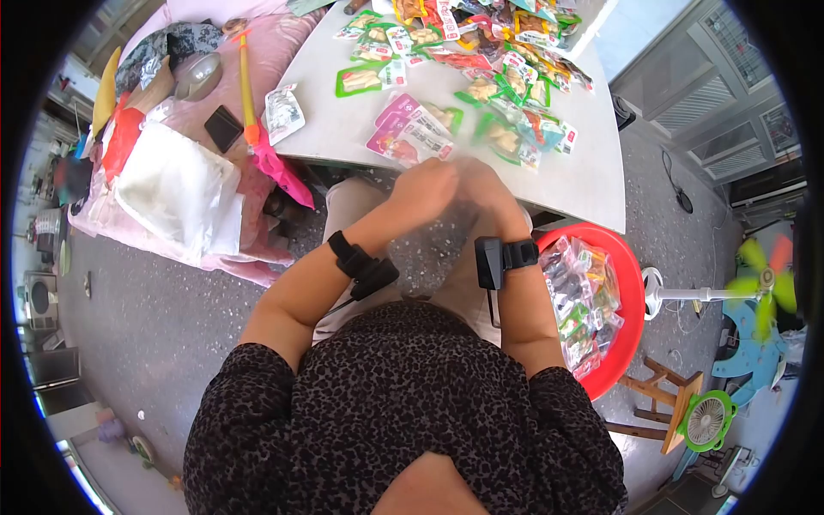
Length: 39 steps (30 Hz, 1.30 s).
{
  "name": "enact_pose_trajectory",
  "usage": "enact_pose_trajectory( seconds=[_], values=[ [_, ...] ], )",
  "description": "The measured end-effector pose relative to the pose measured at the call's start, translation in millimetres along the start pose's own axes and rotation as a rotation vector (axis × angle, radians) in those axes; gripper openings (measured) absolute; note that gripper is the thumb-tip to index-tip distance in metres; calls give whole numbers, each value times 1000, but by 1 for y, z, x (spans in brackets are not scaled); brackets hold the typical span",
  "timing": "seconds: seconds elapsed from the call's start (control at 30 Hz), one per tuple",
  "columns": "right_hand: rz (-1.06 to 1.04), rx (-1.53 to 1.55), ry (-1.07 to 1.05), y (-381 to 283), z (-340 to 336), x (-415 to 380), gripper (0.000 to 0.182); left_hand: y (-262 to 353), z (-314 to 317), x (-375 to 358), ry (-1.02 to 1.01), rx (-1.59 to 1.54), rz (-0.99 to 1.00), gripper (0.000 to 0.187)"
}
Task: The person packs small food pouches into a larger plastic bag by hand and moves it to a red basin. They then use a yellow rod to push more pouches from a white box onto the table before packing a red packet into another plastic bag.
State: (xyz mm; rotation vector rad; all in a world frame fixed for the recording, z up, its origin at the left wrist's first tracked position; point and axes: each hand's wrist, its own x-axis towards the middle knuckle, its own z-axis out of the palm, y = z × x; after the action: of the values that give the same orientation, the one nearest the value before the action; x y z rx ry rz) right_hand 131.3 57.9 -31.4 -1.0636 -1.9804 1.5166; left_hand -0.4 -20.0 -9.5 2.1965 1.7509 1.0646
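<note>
At the near edge of the white table (584, 184), my left hand (429, 187) and my right hand (487, 189) are close together with their fingers closed. Between them is a thin, see-through plastic bag (464, 142), smeared by motion; its outline is hard to make out. Just beyond my left hand lie pink-and-white food packets (410, 130). Green-edged packets (506, 140) with pale food inside lie beyond my right hand. My fingertips are blurred and partly hidden.
A heap of colourful food packets (515, 43) covers the far tabletop. By my right leg stands a red basin (633, 292) holding filled clear bags. On the left, a pink-covered surface (94, 225) bears white plastic sheets (176, 189) and a phone (224, 128). A fan (766, 281) stands right.
</note>
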Motion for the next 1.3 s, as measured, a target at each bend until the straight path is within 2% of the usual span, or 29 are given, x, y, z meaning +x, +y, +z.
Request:
enact_pose_trajectory(
  seconds=[0.07,0.13,0.17,0.27,0.33,0.43,0.53,0.63,0.67,0.77,0.83,0.93,1.03,1.13,1.23,1.3],
  values=[
    [31,133,61,-3,-1,-4,24,-8,-15,-5,96,-1,37,13],
    [78,181,98,-10,3,-8,23,-31,-35,-8,281,98,127,23],
    [99,203,120,-12,4,-10,22,-53,-40,-8,409,196,114,21],
    [110,267,129,-10,1,-14,23,-115,-69,-23,372,576,-174,48],
    [155,269,171,-21,3,-19,25,-144,-88,-33,376,715,-340,51],
    [192,282,189,-26,4,-21,27,-165,-103,-39,229,872,-633,53],
    [163,271,185,-17,2,-11,32,-177,-112,-37,136,651,-789,50],
    [51,308,272,-12,-5,-2,43,-176,-117,-33,61,689,-789,41],
    [2,332,316,-12,-7,0,47,-179,-117,-33,51,734,-735,36],
    [62,311,347,-18,-15,5,55,-195,-117,-30,18,842,-615,23],
    [63,332,392,-17,-15,4,52,-199,-119,-25,-14,876,-600,18],
    [35,351,470,-4,-13,2,47,-193,-132,-22,77,814,-485,19],
    [19,368,531,1,-11,-2,38,-184,-134,-18,356,701,-466,15],
    [-6,418,594,-5,-15,-10,34,-166,-146,-14,557,400,-487,15],
    [-72,449,661,-14,-17,-14,30,-139,-148,-11,699,-150,-528,13],
    [-129,475,658,-30,-13,-22,27,-107,-148,-7,665,-803,-629,13]
  ],
)
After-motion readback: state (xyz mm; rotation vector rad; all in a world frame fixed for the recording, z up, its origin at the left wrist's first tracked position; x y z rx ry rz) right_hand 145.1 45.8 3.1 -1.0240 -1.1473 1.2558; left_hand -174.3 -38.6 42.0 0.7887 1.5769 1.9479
